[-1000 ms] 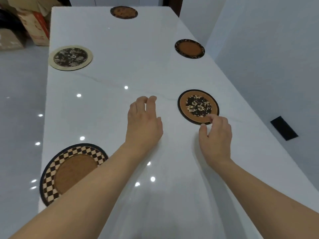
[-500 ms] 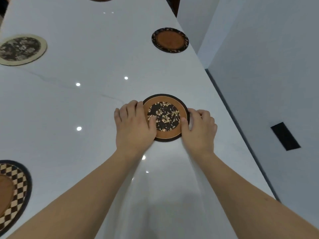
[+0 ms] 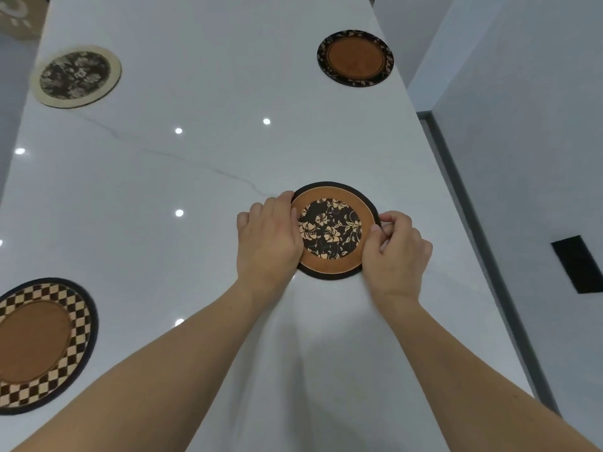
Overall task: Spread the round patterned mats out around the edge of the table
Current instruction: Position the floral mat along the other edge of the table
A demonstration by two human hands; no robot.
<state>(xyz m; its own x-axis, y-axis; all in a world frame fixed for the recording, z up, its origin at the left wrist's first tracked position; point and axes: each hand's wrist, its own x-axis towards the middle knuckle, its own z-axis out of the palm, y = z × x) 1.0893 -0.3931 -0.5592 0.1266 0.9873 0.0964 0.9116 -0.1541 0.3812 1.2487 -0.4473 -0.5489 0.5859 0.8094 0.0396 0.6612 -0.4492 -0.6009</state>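
Note:
A round brown mat with a black floral centre (image 3: 332,228) lies flat on the white table (image 3: 212,177), near its right edge. My left hand (image 3: 269,238) presses on the mat's left rim, fingers curled over it. My right hand (image 3: 396,247) pinches the mat's right rim between thumb and fingers. A black-rimmed brown mat (image 3: 355,58) lies farther along the right edge. On the left side lie a cream-rimmed dark floral mat (image 3: 76,76) and a checkered mat with a brown centre (image 3: 39,344).
The table's right edge runs beside a grey wall with a dark skirting strip (image 3: 483,249) and a black wall plate (image 3: 579,264). A cardboard box (image 3: 16,14) shows at the top left, beyond the table.
Both hands have closed in on the floral-centred mat: first only the right hand touched it, now each hand grips one side. The view has shifted toward the table's right edge.

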